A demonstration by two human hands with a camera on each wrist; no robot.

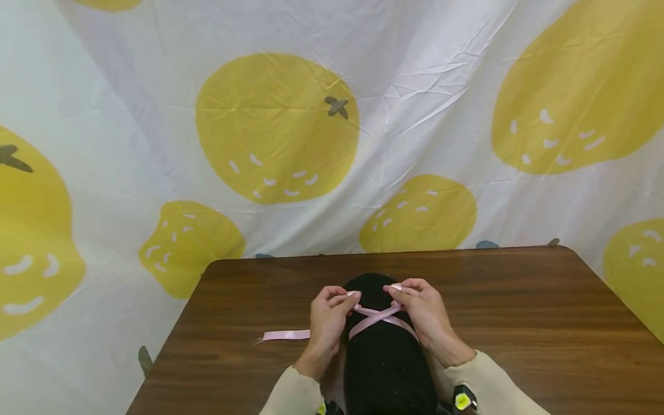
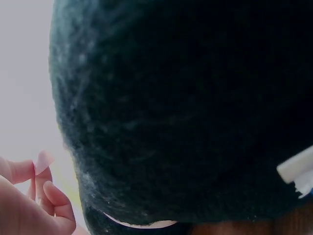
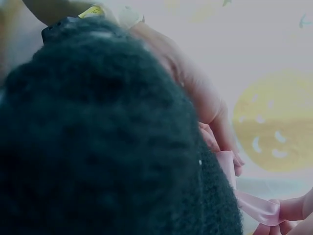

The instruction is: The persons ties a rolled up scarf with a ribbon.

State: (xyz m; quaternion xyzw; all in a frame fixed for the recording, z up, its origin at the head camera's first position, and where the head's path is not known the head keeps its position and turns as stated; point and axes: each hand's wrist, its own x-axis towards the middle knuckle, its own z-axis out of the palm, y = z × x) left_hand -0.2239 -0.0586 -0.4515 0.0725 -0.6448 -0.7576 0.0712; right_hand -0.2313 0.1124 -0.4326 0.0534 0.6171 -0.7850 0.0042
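A pink satin ribbon (image 1: pixel 381 316) crosses over itself on top of a long, rounded, fuzzy black object (image 1: pixel 386 369). My left hand (image 1: pixel 329 317) pinches one side of the ribbon between thumb and fingers, left of the crossing. On the other side, my right hand (image 1: pixel 427 314) pinches the ribbon in the same way. A loose tail of ribbon with a frayed end lies on the table beyond my left hand. The dark fuzzy surface (image 2: pixel 171 98) fills most of the left wrist view. In the right wrist view, pink ribbon (image 3: pixel 257 208) stretches between the two hands.
The black object stands on a brown wood-grain table (image 1: pixel 519 311). Behind the table's far edge hangs a white cloth (image 1: pixel 425 115) printed with yellow fruit. A dark device with a yellow label (image 1: pixel 463 399) sits at the right wrist.
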